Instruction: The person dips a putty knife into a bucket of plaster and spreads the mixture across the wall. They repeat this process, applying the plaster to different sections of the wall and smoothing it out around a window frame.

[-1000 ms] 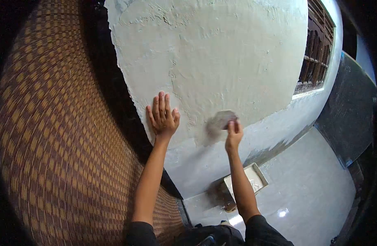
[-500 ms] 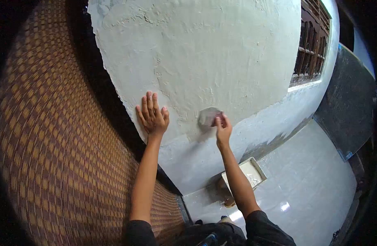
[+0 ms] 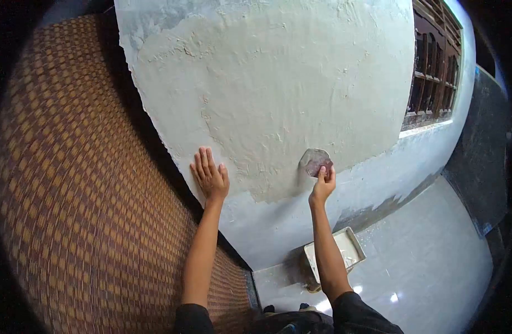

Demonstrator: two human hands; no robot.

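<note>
My left hand (image 3: pixel 211 177) lies flat against the wall (image 3: pixel 256 100) near its ragged left edge, fingers spread and pointing up. To the right of it, my right hand (image 3: pixel 324 183) pinches a rounded, putty-smeared scraper (image 3: pixel 313 160) between thumb and fingers. The scraper is at the wall's surface, near the lower part of the cream coat, and casts a shadow down and to its left. Ridges and rough streaks mark the coat between and above my hands. Bluish-white wall shows below it.
A rectangular tub (image 3: pixel 356 245) of cream putty stands below, partly behind my right forearm. A woven mat (image 3: pixel 94 167) rises along the left side. A barred window (image 3: pixel 434 72) is at upper right, with a dark panel (image 3: pixel 478 150) beyond it. Shiny tiles cover the floor (image 3: pixel 423 250).
My right hand and the scraper have moved to the right and slightly up along the wall. My left hand stays at about the same spot, while the view has shifted a little.
</note>
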